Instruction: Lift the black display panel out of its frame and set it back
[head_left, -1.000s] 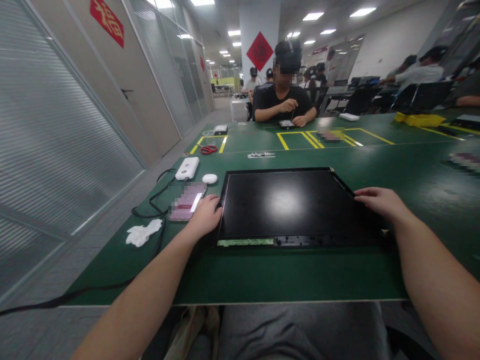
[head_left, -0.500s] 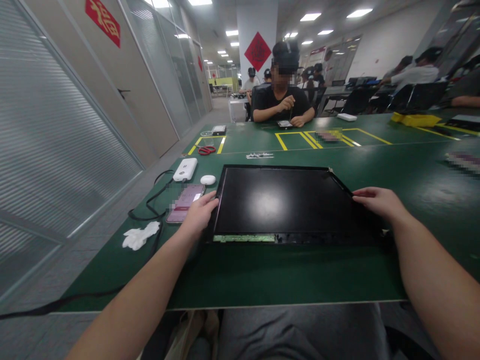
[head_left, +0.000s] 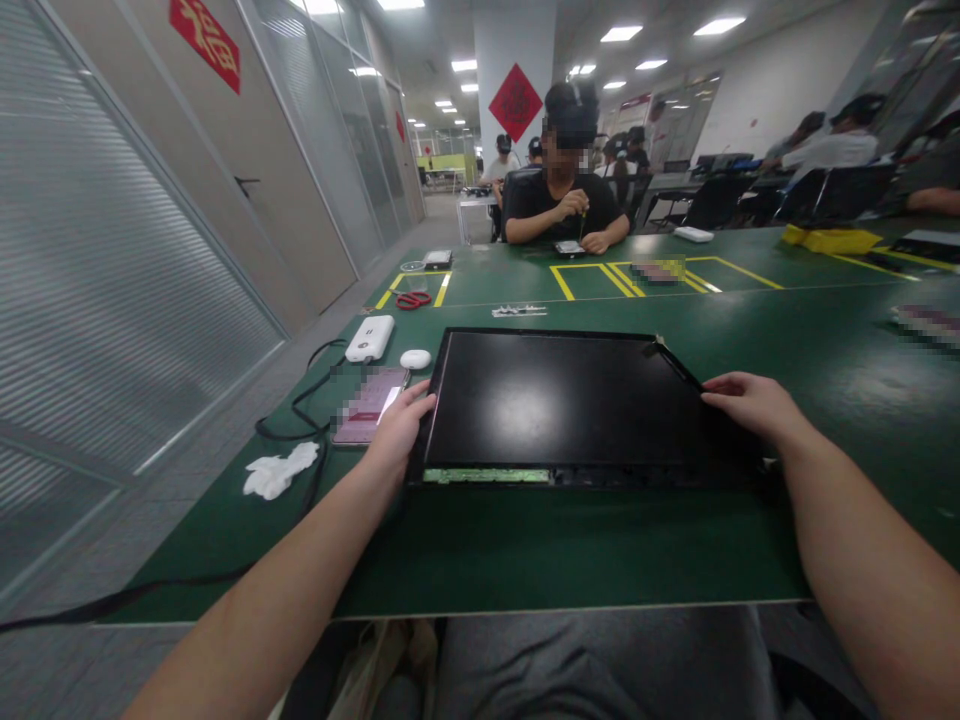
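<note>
A black flat screen panel (head_left: 555, 400) lies face up on the green table (head_left: 525, 545), with a green circuit strip (head_left: 486, 476) showing along its near edge. My left hand (head_left: 397, 428) grips the panel's left edge, fingers curled around it. My right hand (head_left: 750, 402) holds the right edge, fingers laid over the rim. A thin black bezel strip (head_left: 679, 362) stands slightly lifted at the far right corner.
Left of the panel lie a phone (head_left: 367, 404), a white earbud case (head_left: 415, 358), a white power bank (head_left: 370, 338) with a black cable (head_left: 296, 415), and crumpled white gloves (head_left: 279, 470). Red scissors (head_left: 412, 299) lie farther back. A person (head_left: 566, 190) works across the table.
The panel has shifted a little to the left and its near edge has risen slightly, with both hands moving along with it.
</note>
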